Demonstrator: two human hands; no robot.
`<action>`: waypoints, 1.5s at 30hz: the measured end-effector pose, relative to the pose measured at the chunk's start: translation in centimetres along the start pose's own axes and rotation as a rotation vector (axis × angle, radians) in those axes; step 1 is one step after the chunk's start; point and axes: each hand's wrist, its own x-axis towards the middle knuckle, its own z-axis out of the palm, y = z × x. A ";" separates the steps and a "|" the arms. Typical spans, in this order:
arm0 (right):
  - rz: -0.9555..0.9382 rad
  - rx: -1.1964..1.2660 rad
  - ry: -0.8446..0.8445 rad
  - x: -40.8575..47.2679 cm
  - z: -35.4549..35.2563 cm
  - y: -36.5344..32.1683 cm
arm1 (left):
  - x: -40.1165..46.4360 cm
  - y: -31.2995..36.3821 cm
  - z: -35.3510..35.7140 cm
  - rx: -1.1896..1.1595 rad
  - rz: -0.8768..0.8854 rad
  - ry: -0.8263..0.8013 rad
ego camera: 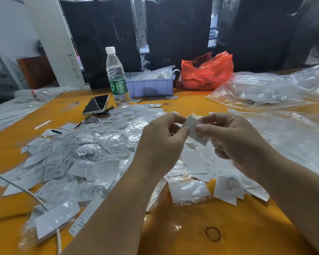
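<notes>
I pinch one white printed label (200, 138) between left hand (160, 142) and right hand (234, 142), each grip closed on it, above the label pile (81, 159) on the table (210, 227). Most labels lie loose; I judge much remains.

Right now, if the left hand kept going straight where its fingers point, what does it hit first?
The left hand points up and right, at the white label it pinches; just past that, the right hand, pinching the same label. Depth is hard to confirm from one view.
</notes>
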 end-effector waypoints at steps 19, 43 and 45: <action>-0.009 -0.973 -0.200 0.4 -0.6 1.4 | 0.7 -2.2 -1.0 0.579 -0.195 0.098; -0.519 -0.457 0.001 -0.8 0.4 0.4 | 0.7 0.4 -0.1 -0.484 -0.520 -0.079; -0.475 -0.441 -0.057 -0.8 0.3 0.5 | 0.7 0.3 -0.3 -0.534 -0.499 -0.030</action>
